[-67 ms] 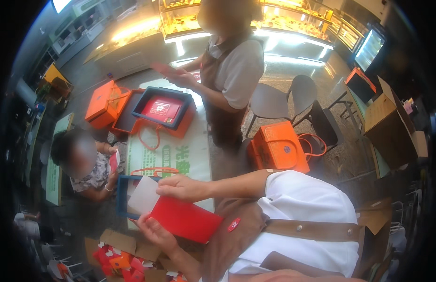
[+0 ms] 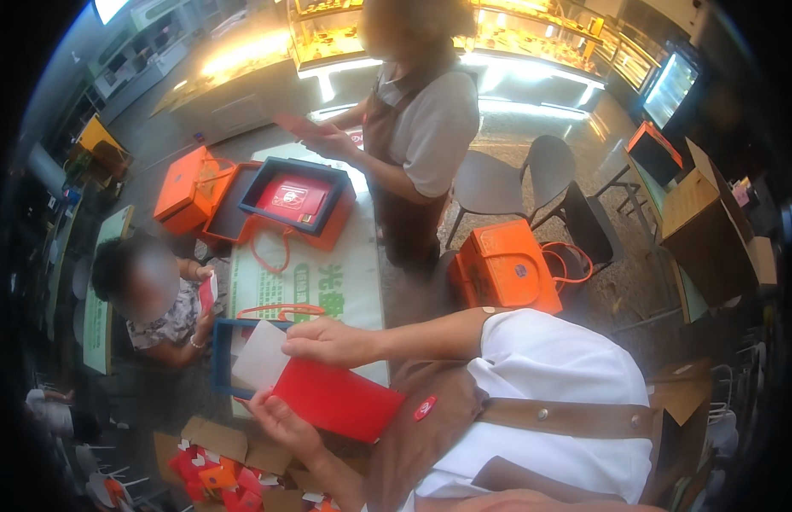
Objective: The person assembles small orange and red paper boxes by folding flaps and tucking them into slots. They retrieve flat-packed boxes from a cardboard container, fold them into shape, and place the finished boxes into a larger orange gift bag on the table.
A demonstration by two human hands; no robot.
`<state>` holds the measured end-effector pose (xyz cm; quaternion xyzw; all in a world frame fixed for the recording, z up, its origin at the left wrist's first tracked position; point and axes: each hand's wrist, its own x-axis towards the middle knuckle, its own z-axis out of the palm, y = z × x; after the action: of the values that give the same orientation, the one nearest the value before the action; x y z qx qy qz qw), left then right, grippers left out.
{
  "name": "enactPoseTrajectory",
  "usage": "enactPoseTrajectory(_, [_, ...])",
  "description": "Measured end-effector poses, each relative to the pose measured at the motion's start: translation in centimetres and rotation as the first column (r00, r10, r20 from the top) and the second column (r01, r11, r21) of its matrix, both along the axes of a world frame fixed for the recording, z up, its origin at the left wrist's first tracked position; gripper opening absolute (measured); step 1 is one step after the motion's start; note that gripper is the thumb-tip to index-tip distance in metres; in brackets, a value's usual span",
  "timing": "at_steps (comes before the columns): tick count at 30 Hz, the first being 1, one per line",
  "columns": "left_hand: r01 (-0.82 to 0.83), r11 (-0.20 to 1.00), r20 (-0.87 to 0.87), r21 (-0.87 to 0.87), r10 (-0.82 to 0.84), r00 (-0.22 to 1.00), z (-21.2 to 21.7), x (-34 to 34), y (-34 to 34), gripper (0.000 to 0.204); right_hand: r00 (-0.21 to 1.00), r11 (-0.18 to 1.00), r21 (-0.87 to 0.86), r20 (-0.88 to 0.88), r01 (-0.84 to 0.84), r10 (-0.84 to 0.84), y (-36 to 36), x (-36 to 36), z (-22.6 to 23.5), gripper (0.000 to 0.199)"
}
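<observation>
A large flat red envelope (image 2: pixel 332 399) lies slanted across my front. My left hand (image 2: pixel 281 418), the lower one in view, grips its near left corner. A white sheet (image 2: pixel 259 357) sticks out past the envelope's left end, and my right hand (image 2: pixel 332 341) pinches it between thumb and fingers. Whether the sheet is a separate card or the envelope's flap, I cannot tell. Under the sheet stands a box with a dark blue rim (image 2: pixel 221 358), its inside partly hidden, with orange cord handles (image 2: pixel 281 309) beside it.
On the table (image 2: pixel 362 282), an orange box with a blue tray (image 2: pixel 306 183) holds a red packet. Another orange box (image 2: pixel 189 189) stands left, one more (image 2: pixel 511 264) right. A standing person (image 2: pixel 426 128) and a seated person (image 2: pixel 157 316) hold red items. A carton (image 2: pixel 217 437) holds red pieces.
</observation>
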<state>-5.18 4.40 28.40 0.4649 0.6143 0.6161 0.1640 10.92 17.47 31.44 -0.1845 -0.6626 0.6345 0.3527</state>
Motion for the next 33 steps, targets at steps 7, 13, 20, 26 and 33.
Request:
enactPoseTrajectory(7, [-0.039,0.999,0.086,0.007,0.038,0.996,0.4,-0.4,-1.1,0.030,0.999,0.993,0.111,0.032,0.037,-0.041,0.0,-1.6,-0.2,0.031])
enactPoseTrajectory(13, [-0.039,0.998,0.160,0.050,0.031,0.987,1.0,-0.7,-1.5,0.028,0.997,0.996,0.078,0.063,-0.045,0.041,0.1,-2.3,0.9,0.032])
enactPoseTrajectory(20, [-0.095,0.994,0.163,0.053,0.086,0.983,1.9,-1.2,-3.3,0.029,0.992,0.963,0.242,0.066,-0.117,0.104,-0.5,-4.2,0.6,0.030])
enactPoseTrajectory(26, [-0.135,0.977,0.222,0.164,0.097,0.970,2.7,0.0,-3.6,0.014,0.991,0.993,-0.022,0.061,-0.114,0.116,-1.2,-3.4,1.4,0.018])
enactPoseTrajectory(33, [-0.099,0.962,0.410,0.255,-0.015,0.912,3.8,0.7,-4.1,0.031,0.976,0.971,-0.113,-0.080,-0.210,0.202,-0.4,-5.0,4.4,0.038])
